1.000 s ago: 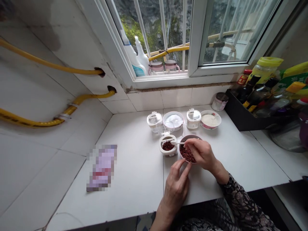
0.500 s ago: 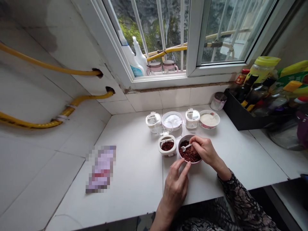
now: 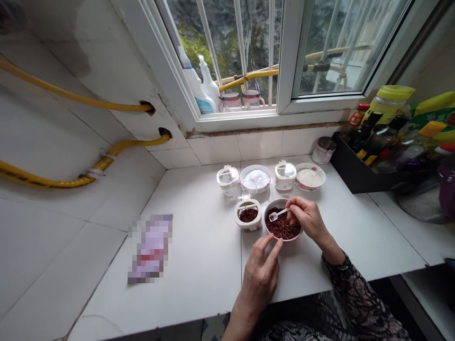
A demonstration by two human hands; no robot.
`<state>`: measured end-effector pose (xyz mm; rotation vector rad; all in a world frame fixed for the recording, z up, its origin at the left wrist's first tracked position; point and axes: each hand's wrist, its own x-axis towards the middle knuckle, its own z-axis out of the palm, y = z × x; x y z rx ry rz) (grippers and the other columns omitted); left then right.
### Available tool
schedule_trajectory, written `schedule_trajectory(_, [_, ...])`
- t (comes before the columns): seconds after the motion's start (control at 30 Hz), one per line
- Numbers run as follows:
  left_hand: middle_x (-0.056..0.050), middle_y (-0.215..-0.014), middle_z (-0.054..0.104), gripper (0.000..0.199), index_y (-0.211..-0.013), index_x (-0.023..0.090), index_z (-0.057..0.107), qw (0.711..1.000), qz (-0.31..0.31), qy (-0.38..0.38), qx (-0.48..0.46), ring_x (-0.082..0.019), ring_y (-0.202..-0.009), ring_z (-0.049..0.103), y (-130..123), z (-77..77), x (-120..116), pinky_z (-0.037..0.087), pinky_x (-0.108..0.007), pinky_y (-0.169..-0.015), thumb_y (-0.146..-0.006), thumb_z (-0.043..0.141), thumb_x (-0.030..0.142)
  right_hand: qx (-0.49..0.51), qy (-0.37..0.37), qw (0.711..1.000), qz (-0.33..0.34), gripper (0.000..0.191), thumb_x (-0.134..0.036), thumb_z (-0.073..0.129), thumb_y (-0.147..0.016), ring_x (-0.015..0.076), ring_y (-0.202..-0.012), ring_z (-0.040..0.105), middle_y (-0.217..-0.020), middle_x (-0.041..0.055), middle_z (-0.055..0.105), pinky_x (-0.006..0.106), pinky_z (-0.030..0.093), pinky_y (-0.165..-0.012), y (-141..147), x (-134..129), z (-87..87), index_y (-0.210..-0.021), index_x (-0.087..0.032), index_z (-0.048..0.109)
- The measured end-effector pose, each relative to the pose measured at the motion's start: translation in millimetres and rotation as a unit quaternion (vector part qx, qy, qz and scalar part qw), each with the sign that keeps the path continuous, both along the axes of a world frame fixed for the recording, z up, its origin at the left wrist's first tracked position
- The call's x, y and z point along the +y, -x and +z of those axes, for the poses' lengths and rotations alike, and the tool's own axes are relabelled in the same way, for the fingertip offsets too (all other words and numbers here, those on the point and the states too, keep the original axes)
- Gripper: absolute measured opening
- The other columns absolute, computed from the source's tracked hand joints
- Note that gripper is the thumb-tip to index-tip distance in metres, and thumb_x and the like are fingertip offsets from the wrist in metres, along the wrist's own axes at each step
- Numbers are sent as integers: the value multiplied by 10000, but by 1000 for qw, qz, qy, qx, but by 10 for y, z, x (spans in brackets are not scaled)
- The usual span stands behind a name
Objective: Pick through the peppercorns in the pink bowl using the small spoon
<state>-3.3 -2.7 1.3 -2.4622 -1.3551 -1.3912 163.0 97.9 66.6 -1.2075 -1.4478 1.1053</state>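
Note:
Pinched in my right hand [image 3: 306,221] is a small white spoon [image 3: 279,214]; its bowl end, with a few dark bits in it, is over the peppercorns. A round bowl [image 3: 284,240] with a pinkish outside holds dark red-brown peppercorns [image 3: 282,227]. The fingertips of my left hand [image 3: 261,272] hold the bowl's near rim. Just left of the bowl stands an open seasoning jar [image 3: 237,221] with peppercorns inside, its clear lid [image 3: 249,188] tipped back.
Behind are two lidded jars [image 3: 227,176], a bowl of white crystals [image 3: 256,177] and a flowered bowl of pale grains [image 3: 310,177]. At right stands a black rack [image 3: 351,173] of bottles. A blurred purple item [image 3: 151,248] lies left on the white counter [image 3: 199,265].
My right hand has shifted slightly right, and the spoon now shows more fully above the peppercorns with bits in it. My left hand keeps its place at the bowl's rim.

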Motion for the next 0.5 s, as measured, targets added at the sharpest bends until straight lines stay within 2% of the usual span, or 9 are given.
schedule_trajectory(0.5, [-153, -1288, 532, 555, -1389, 159, 523, 1000, -2, 0, -3, -231, -1252, 524, -2, 2, -1, 524, -379, -1031, -883, 452, -57, -74, -57, 996, 2, 136, -227, 481, -798, 125, -440, 514, -516, -33, 572, 232, 426, -467, 5, -22, -17, -747, -199, 604])
